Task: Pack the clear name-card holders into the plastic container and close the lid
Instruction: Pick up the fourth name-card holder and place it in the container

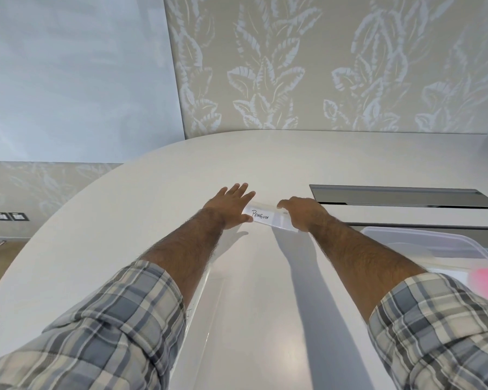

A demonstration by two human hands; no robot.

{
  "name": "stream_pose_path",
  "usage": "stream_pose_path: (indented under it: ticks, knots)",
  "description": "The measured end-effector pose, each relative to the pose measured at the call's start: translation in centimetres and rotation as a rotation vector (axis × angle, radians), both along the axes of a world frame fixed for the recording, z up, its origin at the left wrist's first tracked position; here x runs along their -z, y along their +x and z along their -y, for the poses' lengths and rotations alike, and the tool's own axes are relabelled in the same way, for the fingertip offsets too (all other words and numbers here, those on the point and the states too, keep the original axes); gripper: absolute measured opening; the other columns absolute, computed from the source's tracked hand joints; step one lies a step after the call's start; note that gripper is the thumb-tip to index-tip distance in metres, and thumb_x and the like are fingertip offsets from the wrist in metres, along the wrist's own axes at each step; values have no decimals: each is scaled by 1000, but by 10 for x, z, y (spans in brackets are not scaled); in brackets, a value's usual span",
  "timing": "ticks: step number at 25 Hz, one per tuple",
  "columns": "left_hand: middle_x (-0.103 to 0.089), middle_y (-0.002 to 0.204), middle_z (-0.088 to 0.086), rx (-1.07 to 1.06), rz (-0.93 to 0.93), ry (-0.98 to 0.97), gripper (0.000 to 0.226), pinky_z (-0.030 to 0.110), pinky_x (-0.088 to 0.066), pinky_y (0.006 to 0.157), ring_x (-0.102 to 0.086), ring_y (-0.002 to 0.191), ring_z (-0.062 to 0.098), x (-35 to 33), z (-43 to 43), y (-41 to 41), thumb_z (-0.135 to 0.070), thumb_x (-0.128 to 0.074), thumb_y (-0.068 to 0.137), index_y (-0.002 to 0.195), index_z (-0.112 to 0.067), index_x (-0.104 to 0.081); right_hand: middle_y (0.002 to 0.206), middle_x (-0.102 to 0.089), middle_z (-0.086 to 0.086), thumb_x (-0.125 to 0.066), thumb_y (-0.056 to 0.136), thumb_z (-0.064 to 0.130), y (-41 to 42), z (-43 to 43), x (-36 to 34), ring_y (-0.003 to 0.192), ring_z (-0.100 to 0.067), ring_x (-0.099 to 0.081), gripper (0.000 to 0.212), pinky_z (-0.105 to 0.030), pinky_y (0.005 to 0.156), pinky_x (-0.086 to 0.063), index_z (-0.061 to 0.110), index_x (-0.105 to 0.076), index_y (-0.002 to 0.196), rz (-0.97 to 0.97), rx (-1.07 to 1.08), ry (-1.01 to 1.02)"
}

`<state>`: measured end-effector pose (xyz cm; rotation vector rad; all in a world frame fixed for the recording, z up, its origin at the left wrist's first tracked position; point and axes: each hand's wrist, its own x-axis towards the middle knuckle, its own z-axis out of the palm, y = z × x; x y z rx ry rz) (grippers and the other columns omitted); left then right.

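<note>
Both arms stretched out over white table (124, 220), plaid sleeves rolled to mid-forearm.

Left hand (231, 206): fingers spread and nearly flat, thumb tip touching left end of name-card holder (268, 218). Open, not wrapped around it.

Right hand (302, 213): fingers curled down over right end of holder, gripping its top edge and end.

Holder: clear, one in view, on table between the two hands, far from body. Long axis left to right, right end angled slightly nearer. Card inside reads "PENGUIN", lettering facing camera.

Plastic container (434, 243): one, clear, at right edge beside right forearm, uncovered on top; something pink inside, blurred.

Clear flat panel (209, 319) on table between forearms, possibly lid; cannot tell.
</note>
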<state>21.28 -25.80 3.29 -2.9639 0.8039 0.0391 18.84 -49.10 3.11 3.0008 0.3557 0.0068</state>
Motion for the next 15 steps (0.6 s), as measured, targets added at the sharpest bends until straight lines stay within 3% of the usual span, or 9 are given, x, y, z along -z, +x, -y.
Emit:
stream_pose_path:
  ticks: [4,8,11,15]
  knots:
    - [-3,168,6,9,-10,10,85,42,-12,124,-5,155,23,1,1,-1,-40,-58,97,160,-23,-5,133,-57,-5,-41,85,-2,-3,4,1,118,-28,-58,64,-36,93,-46,32,-49,139,-38,-9,75]
    - [-37,155,-2,-98,-118,-4,74,43,-38,108,-38,141,22,3,2,-2,-33,-62,93,156,-30,-23,133,-58,-5,-43,88,0,1,8,3,119,-26,-56,52,-36,95,-47,25,-53,133,-99,40,152]
    - [-49,143,-4,-135,-120,-10,57,39,-42,97,-48,131,21,3,7,-2,-29,-64,92,146,-29,-43,133,-59,-3,-55,90,11,5,5,4,121,-24,-55,38,-34,97,-46,16,-58,128,-131,38,136]
    - [-58,135,-3,-181,-143,-67,50,34,-40,85,-57,121,23,6,9,-4,-26,-68,88,135,-30,-54,132,-59,-6,-62,88,15,7,3,5,118,-26,-57,40,-40,97,-49,13,-58,128,-149,61,148]
